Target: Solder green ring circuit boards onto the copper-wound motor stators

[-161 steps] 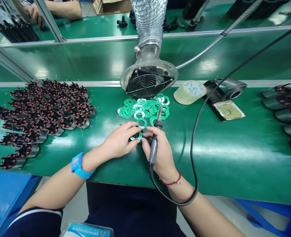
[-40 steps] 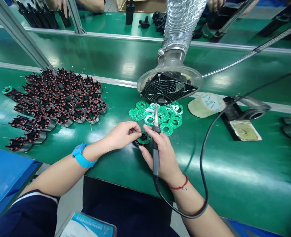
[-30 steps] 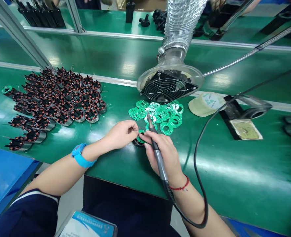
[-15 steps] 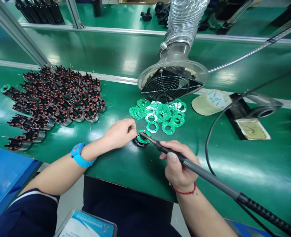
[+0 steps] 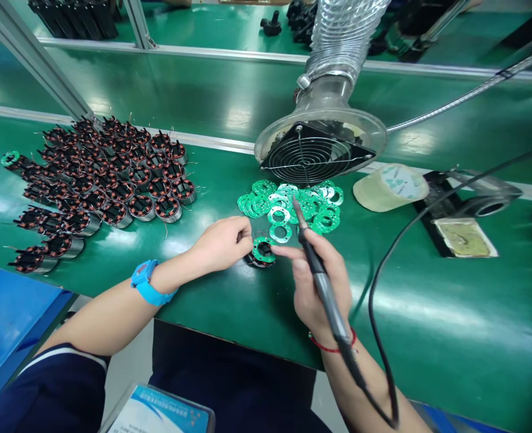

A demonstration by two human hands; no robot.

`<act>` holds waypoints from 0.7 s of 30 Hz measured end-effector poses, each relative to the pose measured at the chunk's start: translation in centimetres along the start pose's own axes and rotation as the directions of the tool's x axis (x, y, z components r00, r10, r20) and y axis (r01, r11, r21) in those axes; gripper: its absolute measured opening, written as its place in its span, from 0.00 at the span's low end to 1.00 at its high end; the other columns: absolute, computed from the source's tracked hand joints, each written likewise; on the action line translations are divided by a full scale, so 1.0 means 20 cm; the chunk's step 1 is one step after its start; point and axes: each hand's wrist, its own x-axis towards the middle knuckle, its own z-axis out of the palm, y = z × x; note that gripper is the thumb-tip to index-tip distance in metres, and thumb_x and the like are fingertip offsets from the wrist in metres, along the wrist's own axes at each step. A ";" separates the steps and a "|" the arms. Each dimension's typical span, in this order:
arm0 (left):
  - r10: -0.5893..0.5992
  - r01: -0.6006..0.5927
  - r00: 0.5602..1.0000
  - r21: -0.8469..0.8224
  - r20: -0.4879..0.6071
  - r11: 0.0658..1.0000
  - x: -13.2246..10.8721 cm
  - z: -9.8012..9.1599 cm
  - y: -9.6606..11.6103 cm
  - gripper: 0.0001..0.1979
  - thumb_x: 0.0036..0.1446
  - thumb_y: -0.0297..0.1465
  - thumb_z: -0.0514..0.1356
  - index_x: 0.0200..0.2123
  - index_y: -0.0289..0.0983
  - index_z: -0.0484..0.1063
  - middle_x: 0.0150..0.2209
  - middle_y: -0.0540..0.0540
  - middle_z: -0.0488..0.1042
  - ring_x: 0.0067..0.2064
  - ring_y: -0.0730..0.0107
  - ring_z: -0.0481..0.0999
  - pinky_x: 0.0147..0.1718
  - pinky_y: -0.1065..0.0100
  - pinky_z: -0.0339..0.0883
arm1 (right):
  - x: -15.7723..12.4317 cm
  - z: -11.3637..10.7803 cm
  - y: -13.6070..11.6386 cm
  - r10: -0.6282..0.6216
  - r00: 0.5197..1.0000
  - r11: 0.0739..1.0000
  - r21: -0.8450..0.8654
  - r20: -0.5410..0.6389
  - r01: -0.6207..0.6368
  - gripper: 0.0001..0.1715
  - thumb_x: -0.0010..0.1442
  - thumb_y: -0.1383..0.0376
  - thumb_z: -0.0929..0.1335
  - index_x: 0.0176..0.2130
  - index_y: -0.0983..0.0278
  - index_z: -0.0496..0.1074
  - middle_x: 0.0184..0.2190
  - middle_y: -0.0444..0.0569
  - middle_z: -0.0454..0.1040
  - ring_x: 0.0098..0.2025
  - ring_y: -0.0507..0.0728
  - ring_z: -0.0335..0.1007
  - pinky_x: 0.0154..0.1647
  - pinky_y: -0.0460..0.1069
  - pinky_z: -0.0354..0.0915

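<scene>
A motor stator (image 5: 260,263) stands on the green bench between my hands, with a green ring-shaped circuit board (image 5: 257,254) on top of it. At its left side, my left hand (image 5: 223,243) is closed, thumb and fingers pressed together; whatever they pinch is hidden. My right hand (image 5: 326,294) grips a soldering iron (image 5: 316,262), whose tip points up and away, over the loose boards. The right index finger stretches out to the right edge of the board on the stator. Just beyond lies a pile of loose green ring boards (image 5: 311,207).
Many copper-wound stators (image 5: 116,191) stand at the left. A fume extractor fan (image 5: 308,157) hangs low behind the boards. To the right are a tape roll (image 5: 389,187) and an iron stand (image 5: 437,207) with a sponge (image 5: 466,236). The iron's black cable (image 5: 380,264) loops at the right.
The soldering iron's tip has lifted off the board on the stator and swung up and away. My right index finger now reaches to the board. The left hand has stayed put.
</scene>
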 end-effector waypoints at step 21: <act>0.142 -0.118 0.984 -0.201 0.108 0.972 -0.03 -0.02 -0.03 0.03 0.58 0.26 0.56 0.32 0.36 0.68 0.30 0.51 0.71 0.32 0.73 0.69 0.33 0.71 0.62 | 0.03 0.02 0.04 -0.178 0.969 0.919 -0.324 0.172 0.226 0.35 0.61 0.60 0.69 0.63 0.57 0.56 0.47 0.54 0.76 0.48 0.65 0.71 0.48 0.62 0.69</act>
